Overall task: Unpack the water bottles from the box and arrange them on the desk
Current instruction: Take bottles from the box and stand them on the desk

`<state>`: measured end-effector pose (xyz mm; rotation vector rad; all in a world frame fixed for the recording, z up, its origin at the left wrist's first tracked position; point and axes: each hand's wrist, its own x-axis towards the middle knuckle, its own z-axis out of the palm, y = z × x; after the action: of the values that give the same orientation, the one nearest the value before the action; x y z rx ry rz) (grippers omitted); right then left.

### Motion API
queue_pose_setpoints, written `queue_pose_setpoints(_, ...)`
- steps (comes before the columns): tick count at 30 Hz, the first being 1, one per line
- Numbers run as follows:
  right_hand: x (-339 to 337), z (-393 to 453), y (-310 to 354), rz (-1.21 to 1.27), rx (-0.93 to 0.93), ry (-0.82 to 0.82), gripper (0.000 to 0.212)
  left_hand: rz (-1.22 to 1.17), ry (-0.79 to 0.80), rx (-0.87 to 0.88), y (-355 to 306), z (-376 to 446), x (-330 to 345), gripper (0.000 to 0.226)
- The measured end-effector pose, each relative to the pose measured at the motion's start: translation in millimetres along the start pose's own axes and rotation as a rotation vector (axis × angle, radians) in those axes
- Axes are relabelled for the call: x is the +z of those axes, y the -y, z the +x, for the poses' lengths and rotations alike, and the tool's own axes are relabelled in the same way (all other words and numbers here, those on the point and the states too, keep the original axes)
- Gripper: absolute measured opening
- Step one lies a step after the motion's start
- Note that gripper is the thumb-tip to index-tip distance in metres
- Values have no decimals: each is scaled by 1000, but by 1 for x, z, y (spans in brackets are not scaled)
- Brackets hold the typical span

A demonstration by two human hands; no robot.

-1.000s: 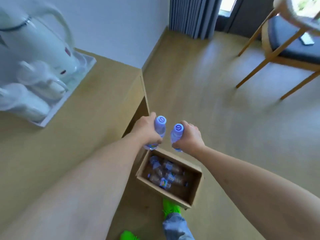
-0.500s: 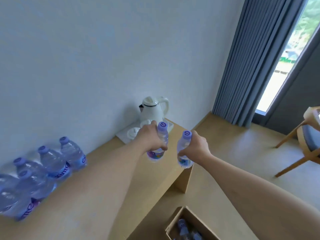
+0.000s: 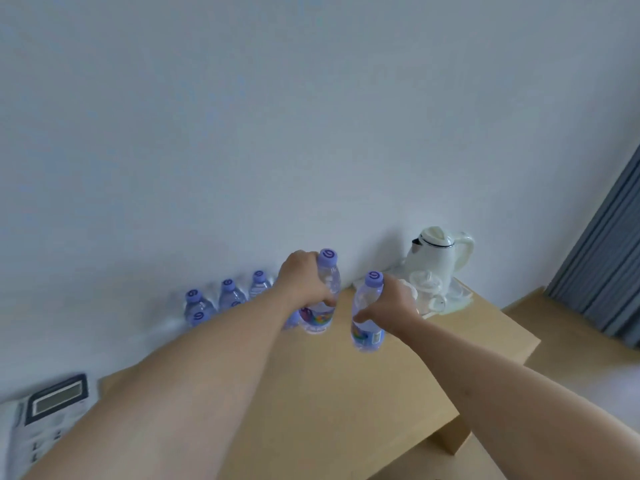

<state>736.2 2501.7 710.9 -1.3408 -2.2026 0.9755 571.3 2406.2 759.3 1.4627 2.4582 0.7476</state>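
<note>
Each hand carries one small water bottle. The left bottle (image 3: 322, 299) and the right bottle (image 3: 367, 317) seem full, so each is probably a little heavy for its size, yet easy for one hand. The thin clear plastic will likely give a bit under pressure, and it may be slippery if it is wet; I cannot tell if it is. The best place to hold is the middle of the body, at the label or just above it, and both hands hold there. It should not break if it falls, but it can roll away.

The bottles are transparent with a purple cap and a colourful label low on the body. Both are upright, or only a little tilted, over the desk (image 3: 346, 393), near each other but apart. I cannot tell if the bottoms touch the wood.

The left hand (image 3: 304, 285) has its fingers curled round the left bottle below the cap. The right hand (image 3: 391, 306) grips the right bottle in the same way.

Behind the left arm, a row of bottles (image 3: 228, 299) stands along the wall (image 3: 311, 133). To the right there is a white kettle (image 3: 438, 254) on a tray (image 3: 457, 299) with cups. A telephone (image 3: 45, 410) lies at the left end, and a grey curtain (image 3: 606, 271) hangs at the far right.
</note>
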Motion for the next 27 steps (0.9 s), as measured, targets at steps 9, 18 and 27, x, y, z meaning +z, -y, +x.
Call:
queue_pose_setpoints(9,66,43,33,-167,-118,219,61,-97,-95,-157,73,7,-1,57)
queue_pose_setpoints(18,125,85,33,-210,-193,388,56,31,14,-327,102,22,14,58)
queue_pose_setpoints(27,148,109,25,-115,-170,401,51,199,43,-271,118,38,38,50)
